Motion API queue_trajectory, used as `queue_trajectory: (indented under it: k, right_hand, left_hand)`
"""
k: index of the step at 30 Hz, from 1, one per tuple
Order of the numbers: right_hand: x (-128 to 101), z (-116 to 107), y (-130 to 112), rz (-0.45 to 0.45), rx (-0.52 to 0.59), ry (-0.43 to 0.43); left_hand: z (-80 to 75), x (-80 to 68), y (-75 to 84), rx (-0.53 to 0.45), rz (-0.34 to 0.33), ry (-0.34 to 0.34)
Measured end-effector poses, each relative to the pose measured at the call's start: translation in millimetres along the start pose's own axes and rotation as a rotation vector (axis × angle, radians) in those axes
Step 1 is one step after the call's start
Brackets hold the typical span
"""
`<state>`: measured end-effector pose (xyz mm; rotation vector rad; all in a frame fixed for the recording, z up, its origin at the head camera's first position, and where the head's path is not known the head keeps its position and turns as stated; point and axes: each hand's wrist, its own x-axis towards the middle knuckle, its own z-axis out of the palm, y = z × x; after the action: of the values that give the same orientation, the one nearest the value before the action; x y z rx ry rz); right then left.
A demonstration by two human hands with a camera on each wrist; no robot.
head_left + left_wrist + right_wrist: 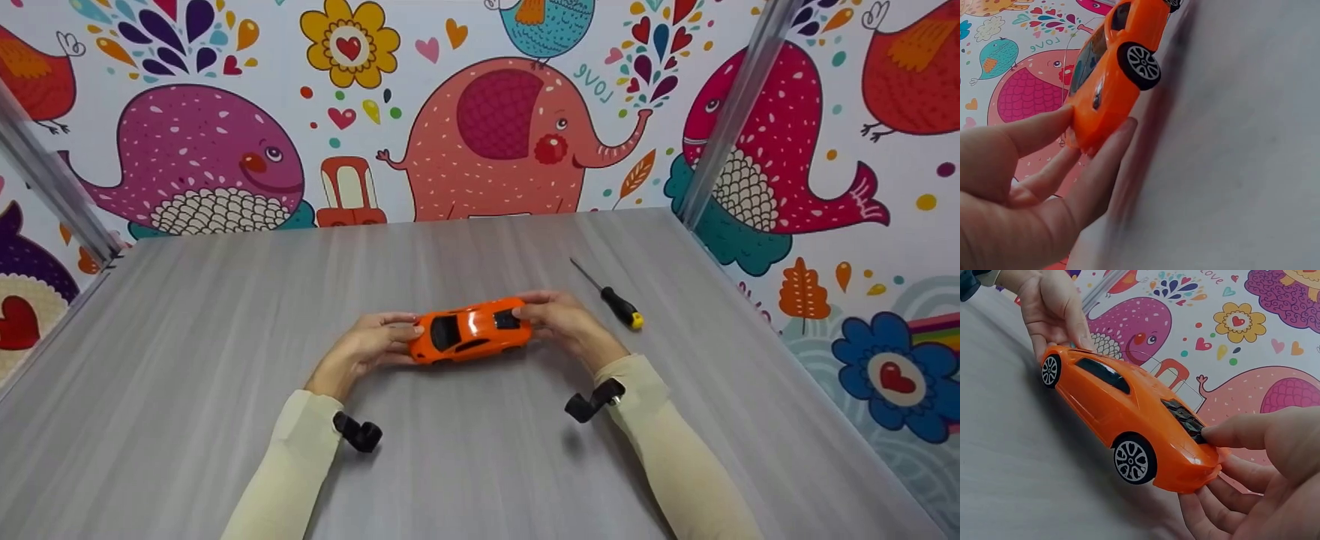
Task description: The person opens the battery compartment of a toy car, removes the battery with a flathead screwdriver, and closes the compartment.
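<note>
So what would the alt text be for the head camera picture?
Two hands, left hand and right hand, hold an orange toy car by its ends on a grey table. A screwdriver lies just right of them.

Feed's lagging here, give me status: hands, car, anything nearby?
Left hand and right hand hold opposite ends of orange toy car. Car on table, wheels down. Screwdriver lies right, clear of hands.

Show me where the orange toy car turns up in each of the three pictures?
Head: orange toy car at table centre, between both hands.
Left wrist: top, left of centre, nose pinched by fingertips.
Right wrist: centre, running diagonally, a hand at each end.
Shared landmark: the pink elephant on the wall.
</note>
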<state>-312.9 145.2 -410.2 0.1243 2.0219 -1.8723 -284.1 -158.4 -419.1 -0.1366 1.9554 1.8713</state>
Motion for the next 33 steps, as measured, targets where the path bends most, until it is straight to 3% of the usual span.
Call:
queue_trajectory:
  k: [9, 21, 24, 30, 33]
  right_hand:
    - [4, 3, 5, 0.016, -0.034, 0.019]
    - [1, 2, 8, -0.033, -0.132, -0.011]
    - [-1, 1, 7, -0.061, -0.213, -0.035]
    - [-6, 0, 4, -0.151, -0.503, -0.085]
    - [-7, 0, 5, -0.205, -0.577, -0.112]
  left_hand:
    - [0.6, 1.7, -2.9, -0.007, -0.013, 0.006]
    - [0.9, 5.7, -6.3, -0.104, -0.022, 0.029]
    - [0.3, 6.4, -5.8, -0.123, -0.034, 0.035]
    - [0.9, 6.9, -4.4, -0.176, -0.041, 0.027]
    - [1.1, 6.8, -4.2, -0.192, -0.044, 0.03]
